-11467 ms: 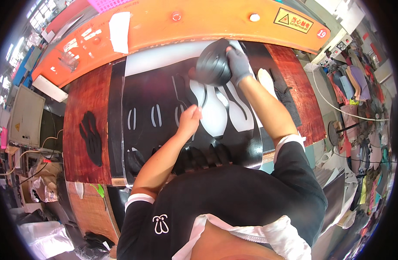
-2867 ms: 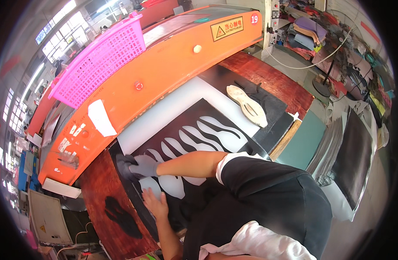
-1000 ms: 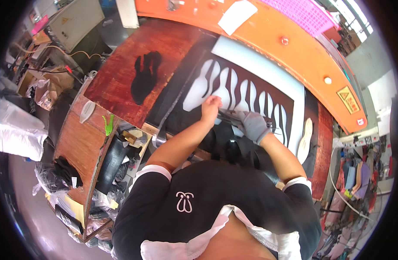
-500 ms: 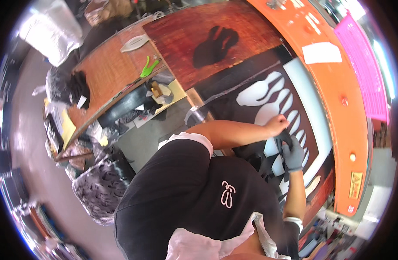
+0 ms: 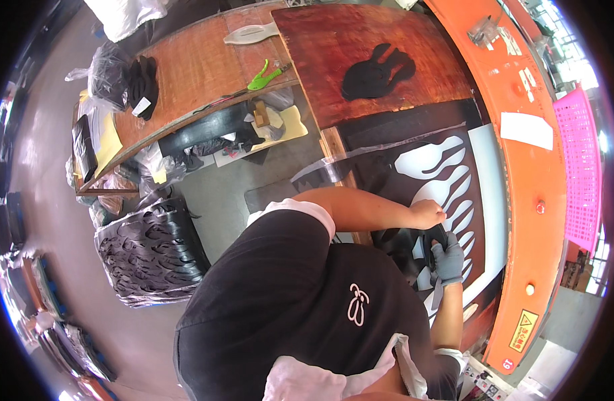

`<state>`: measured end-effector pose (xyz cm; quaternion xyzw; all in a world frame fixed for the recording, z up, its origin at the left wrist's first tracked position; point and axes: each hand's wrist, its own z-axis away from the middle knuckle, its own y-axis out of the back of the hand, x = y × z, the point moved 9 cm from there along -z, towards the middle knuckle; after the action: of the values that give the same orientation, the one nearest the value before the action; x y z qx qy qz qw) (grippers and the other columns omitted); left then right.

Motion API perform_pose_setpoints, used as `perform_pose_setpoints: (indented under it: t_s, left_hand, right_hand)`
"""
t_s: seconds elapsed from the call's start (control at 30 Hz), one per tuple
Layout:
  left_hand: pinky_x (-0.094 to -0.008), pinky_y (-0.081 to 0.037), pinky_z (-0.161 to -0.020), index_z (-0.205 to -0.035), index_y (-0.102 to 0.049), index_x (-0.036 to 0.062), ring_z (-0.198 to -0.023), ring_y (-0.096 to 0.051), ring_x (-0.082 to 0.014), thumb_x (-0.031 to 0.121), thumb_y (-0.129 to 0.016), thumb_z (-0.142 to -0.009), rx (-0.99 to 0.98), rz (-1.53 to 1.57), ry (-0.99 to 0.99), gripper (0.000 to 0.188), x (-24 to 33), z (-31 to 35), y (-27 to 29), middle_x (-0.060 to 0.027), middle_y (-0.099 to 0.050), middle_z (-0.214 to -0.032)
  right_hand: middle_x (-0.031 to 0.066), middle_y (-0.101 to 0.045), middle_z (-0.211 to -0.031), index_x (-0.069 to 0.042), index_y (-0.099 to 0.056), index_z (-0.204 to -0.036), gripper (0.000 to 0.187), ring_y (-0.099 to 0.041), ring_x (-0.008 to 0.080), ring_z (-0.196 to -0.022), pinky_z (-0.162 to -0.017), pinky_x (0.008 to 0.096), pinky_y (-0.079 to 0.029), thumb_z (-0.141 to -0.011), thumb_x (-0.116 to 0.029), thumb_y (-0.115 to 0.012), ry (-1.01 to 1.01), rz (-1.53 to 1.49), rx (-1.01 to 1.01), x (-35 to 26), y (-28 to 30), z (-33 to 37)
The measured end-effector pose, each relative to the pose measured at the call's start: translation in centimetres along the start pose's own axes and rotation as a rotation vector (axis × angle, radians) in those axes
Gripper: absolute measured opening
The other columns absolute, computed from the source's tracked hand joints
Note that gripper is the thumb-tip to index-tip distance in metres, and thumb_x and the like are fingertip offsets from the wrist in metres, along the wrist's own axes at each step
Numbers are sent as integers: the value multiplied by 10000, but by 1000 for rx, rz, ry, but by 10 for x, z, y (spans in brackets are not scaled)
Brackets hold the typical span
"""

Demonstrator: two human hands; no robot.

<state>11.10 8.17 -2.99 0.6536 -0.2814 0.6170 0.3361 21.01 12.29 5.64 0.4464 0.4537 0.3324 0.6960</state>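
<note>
My left hand (image 5: 428,214), bare, is closed with its fingertips beside a black cut piece (image 5: 437,235); what it pinches, if anything, is hidden. My right hand (image 5: 448,259), in a grey glove, is closed on that black piece just below. Under both hands lies a dark sheet (image 5: 479,197) with shoe-upper-like cut-out shapes, through which a white surface (image 5: 424,160) shows. More loose black material (image 5: 397,244) lies beside my left forearm. A stack of black cut pieces (image 5: 377,72) rests on the reddish-brown board (image 5: 313,100) beyond.
An orange machine beam (image 5: 531,247) runs along the right, with white paper (image 5: 526,130) on it and a pink basket (image 5: 577,167) behind. At left, a wooden table (image 5: 186,63) carries green-handled cutters (image 5: 261,77) and black pieces (image 5: 143,83). A bundle of black scrap sheets (image 5: 150,250) stands on the floor.
The view has shifted, so the table and board sit further right in the picture. My hands stay close together over the cut sheet, around the black piece.
</note>
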Motion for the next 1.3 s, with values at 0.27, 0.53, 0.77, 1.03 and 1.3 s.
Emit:
perform_pose_setpoints:
  t_s: [0.27, 0.53, 0.77, 1.03, 1.3]
  left_hand:
    - [-393, -462, -747, -930, -611, 72, -842, -578, -277, 35, -551, -781, 275, -19, -900, 164, 177, 89, 74, -74, -572, -909]
    - [-309, -350, -394, -771, -536, 60, -475, -457, -193, 66, -583, -729, 287, 369, -1268, 63, 307, 237, 215, -44, -475, -639]
    - [-307, -360, -416, -790, -540, 55, -495, -466, -190, 70, -585, -739, -248, 177, -1201, 70, 356, 247, 203, -47, -484, -665]
    - [-305, -372, -442, -813, -544, 51, -517, -477, -187, 73, -586, -750, -559, 159, -1288, 80, 367, 251, 156, -51, -495, -695]
    - [-303, -383, -467, -835, -548, 46, -540, -488, -184, 77, -588, -761, -683, 175, -1345, 91, 355, 248, 164, -55, -506, -724]
  right_hand:
    - [164, -654, -855, -49, -615, -1013, 217, -634, 285, -727, -650, 398, -469, -845, -186, -628, 63, 285, 38, 6, -13, 4]
    - [210, -611, -878, -82, -596, -1011, 228, -593, 386, -837, -690, 453, -456, -868, -259, -578, 28, -6, 145, -39, 4, 10]
    - [163, -607, -843, -77, -553, -916, 169, -587, 369, -800, -672, 444, -453, -822, -207, -606, 48, 42, 86, -43, 1, 18]
    - [145, -617, -856, -91, -576, -1013, 248, -603, 346, -812, -687, 434, -474, -832, -259, -605, 3, 132, 170, -27, -7, 24]
    - [139, -626, -884, -90, -566, -1096, 304, -602, 346, -813, -687, 436, -477, -819, -211, -598, 13, 111, 145, -36, -32, 0]
